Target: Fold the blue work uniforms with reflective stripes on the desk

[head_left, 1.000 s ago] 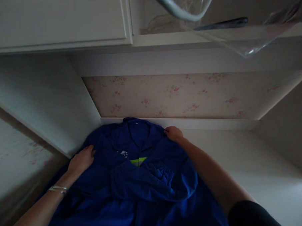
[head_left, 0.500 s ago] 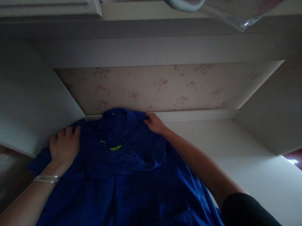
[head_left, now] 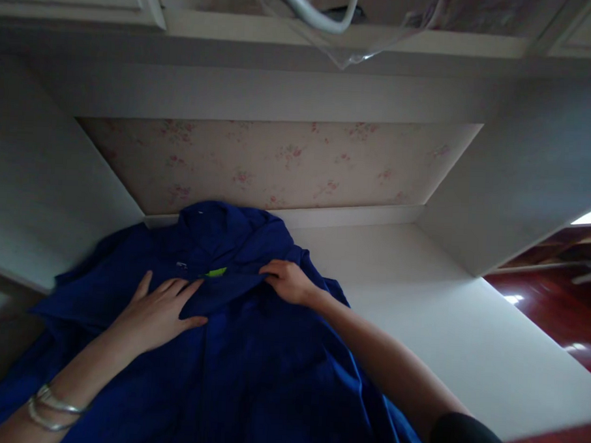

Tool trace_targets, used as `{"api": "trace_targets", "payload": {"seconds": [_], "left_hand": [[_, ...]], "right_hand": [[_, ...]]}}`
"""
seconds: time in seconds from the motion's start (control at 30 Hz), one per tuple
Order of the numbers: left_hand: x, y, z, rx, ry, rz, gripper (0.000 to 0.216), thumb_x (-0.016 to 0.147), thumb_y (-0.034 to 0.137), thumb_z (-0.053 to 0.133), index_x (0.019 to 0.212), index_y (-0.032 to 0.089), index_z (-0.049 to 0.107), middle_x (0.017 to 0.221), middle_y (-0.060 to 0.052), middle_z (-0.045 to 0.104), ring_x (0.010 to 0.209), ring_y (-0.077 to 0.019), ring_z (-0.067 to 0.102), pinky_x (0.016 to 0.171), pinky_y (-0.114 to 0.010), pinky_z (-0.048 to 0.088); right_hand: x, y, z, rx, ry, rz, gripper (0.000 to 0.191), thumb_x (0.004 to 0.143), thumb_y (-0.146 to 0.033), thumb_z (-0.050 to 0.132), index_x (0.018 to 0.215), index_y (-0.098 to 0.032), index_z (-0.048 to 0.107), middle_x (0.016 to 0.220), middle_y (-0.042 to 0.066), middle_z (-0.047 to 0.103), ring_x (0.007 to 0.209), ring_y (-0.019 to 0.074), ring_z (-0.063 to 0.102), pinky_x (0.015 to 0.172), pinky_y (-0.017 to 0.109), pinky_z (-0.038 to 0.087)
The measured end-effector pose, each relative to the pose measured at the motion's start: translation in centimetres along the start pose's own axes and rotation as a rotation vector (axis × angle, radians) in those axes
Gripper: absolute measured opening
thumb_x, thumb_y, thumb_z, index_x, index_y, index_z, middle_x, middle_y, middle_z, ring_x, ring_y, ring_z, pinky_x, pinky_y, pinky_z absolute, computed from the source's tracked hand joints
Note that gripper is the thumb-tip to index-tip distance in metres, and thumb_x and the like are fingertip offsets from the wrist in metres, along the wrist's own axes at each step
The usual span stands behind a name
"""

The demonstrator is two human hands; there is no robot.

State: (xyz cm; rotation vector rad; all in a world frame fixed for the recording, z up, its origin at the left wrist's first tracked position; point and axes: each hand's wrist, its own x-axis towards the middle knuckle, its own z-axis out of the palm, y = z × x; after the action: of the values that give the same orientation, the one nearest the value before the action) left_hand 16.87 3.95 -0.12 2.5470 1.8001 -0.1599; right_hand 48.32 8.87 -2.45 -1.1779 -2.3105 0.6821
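We counted one blue jacket (head_left: 250,363), spread over the left part of the white tabletop (head_left: 443,319) with its collar (head_left: 212,221) up against the strip below the floral back panel (head_left: 278,162). One small yellow-green patch (head_left: 216,271) showed just under the collar. We saw two hands on the cloth. Our left hand (head_left: 157,313) lay flat, fingers spread wide, palm down on the chest of the jacket and closed on nothing. Our right hand (head_left: 287,281) had its grip narrowed, fingers curled on a fold of the front flap beside the patch. Two silver bangles (head_left: 47,406) circled the left wrist. One clear plastic bag (head_left: 353,28) and one pale curved handle (head_left: 314,7) hung from the shelf above.

Compared with half a second before, the left hand had come in from the jacket's left shoulder to the chest, and the right hand had dropped from the collar edge by the back strip to the front flap. The two hands lay closer together, and more red floor (head_left: 556,305) showed at the right.
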Motion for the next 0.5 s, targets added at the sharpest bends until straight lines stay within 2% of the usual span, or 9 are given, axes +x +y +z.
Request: {"api": "trace_targets", "payload": {"seconds": [0.03, 0.1, 0.13, 0.2, 0.23, 0.3, 0.37, 0.43, 0.5], "left_hand": [[-0.5, 0.6, -0.3, 0.001, 0.011, 0.02, 0.072, 0.078, 0.066, 0.056, 0.14, 0.029, 0.048, 0.138, -0.012, 0.056, 0.128, -0.0355, 0.048, 0.114, -0.066, -0.002], [-1.0, 2.1, -0.8, 0.028, 0.05, 0.075, 0.05, 0.085, 0.051, 0.054, 0.13, 0.029, 0.058, 0.13, -0.01, 0.062, 0.121, -0.0328, 0.054, 0.115, -0.064, 0.004], [-1.1, 2.9, -0.9, 0.043, 0.066, 0.095, 0.036, 0.09, 0.043, 0.049, 0.12, 0.03, 0.064, 0.124, -0.008, 0.065, 0.117, -0.0306, 0.057, 0.115, -0.063, 0.007], [-0.8, 4.1, -1.0, 0.035, 0.065, 0.106, 0.035, 0.096, 0.033, 0.036, 0.101, 0.029, 0.071, 0.119, -0.006, 0.066, 0.106, -0.0261, 0.063, 0.114, -0.059, 0.021], [-0.5, 4.4, -0.9, 0.009, 0.048, 0.091, 0.037, 0.096, 0.032, 0.034, 0.1, 0.029, 0.071, 0.125, -0.006, 0.063, 0.105, -0.0254, 0.063, 0.111, -0.055, 0.029], [0.0, 4.2, -0.4, -0.047, -0.018, 0.036, 0.034, 0.092, 0.035, 0.043, 0.118, 0.032, 0.065, 0.144, -0.007, 0.049, 0.119, -0.0289, 0.057, 0.106, -0.051, 0.038], [0.5, 3.1, 0.7, -0.082, -0.151, 0.0, 0.065, 0.078, 0.035, 0.064, 0.141, 0.036, 0.045, 0.155, -0.008, 0.035, 0.135, -0.0337, 0.042, 0.11, -0.055, 0.032], [0.8, 1.8, 2.0, -0.137, -0.267, 0.009, 0.096, 0.064, 0.028, 0.073, 0.148, 0.04, 0.027, 0.157, -0.006, 0.032, 0.14, -0.0354, 0.034, 0.113, -0.065, 0.019], [0.7, 0.6, 3.3, -0.201, -0.273, 0.028, 0.099, 0.064, 0.024, 0.07, 0.149, 0.041, 0.022, 0.155, -0.004, 0.035, 0.137, -0.0336, 0.04, 0.113, -0.068, 0.014]], "right_hand": [[0.0, 0.9, -1.2, 0.011, 0.023, 0.01, 0.036, 0.086, -0.01, 0.044, 0.111, -0.023, 0.067, 0.117, 0.002, 0.065, 0.11, 0.0162, 0.059, 0.106, 0.038, 0.039], [-0.5, 2.9, -2.9, 0.025, 0.05, 0.037, 0.038, 0.078, -0.003, 0.042, 0.1, -0.019, 0.069, 0.113, 0.004, 0.066, 0.107, 0.0149, 0.061, 0.1, 0.031, 0.045], [-0.9, 3.7, -3.3, 0.024, 0.055, 0.049, 0.038, 0.073, 0.0, 0.042, 0.092, -0.018, 0.07, 0.109, 0.004, 0.067, 0.105, 0.0154, 0.061, 0.098, 0.031, 0.046], [-2.2, 4.7, -3.5, 0.007, 0.069, 0.072, 0.037, 0.066, 0.002, 0.042, 0.081, -0.017, 0.069, 0.103, 0.005, 0.068, 0.102, 0.0169, 0.062, 0.096, 0.032, 0.047], [-3.1, 4.6, -3.4, -0.007, 0.085, 0.083, 0.038, 0.063, 0.003, 0.042, 0.081, -0.017, 0.069, 0.102, 0.006, 0.068, 0.102, 0.0177, 0.062, 0.096, 0.033, 0.047], [-4.9, 3.5, -2.9, -0.038, 0.136, 0.106, 0.044, 0.063, 0.003, 0.041, 0.092, -0.016, 0.069, 0.107, 0.009, 0.067, 0.106, 0.0199, 0.06, 0.1, 0.038, 0.045], [-6.5, 1.1, -2.2, -0.092, 0.188, 0.094, 0.051, 0.067, 0.0, 0.043, 0.11, -0.016, 0.065, 0.119, 0.01, 0.063, 0.116, 0.0225, 0.053, 0.11, 0.046, 0.033], [-7.1, -1.9, -1.1, -0.185, 0.2, 0.006, 0.057, 0.074, -0.006, 0.049, 0.129, -0.02, 0.055, 0.136, 0.01, 0.053, 0.13, 0.0246, 0.041, 0.117, 0.053, 0.014], [-6.4, -4.4, 0.5, -0.282, 0.147, -0.127, 0.065, 0.08, -0.019, 0.056, 0.143, -0.023, 0.04, 0.149, 0.01, 0.04, 0.139, 0.0257, 0.029, 0.118, 0.056, 0.003]]}}
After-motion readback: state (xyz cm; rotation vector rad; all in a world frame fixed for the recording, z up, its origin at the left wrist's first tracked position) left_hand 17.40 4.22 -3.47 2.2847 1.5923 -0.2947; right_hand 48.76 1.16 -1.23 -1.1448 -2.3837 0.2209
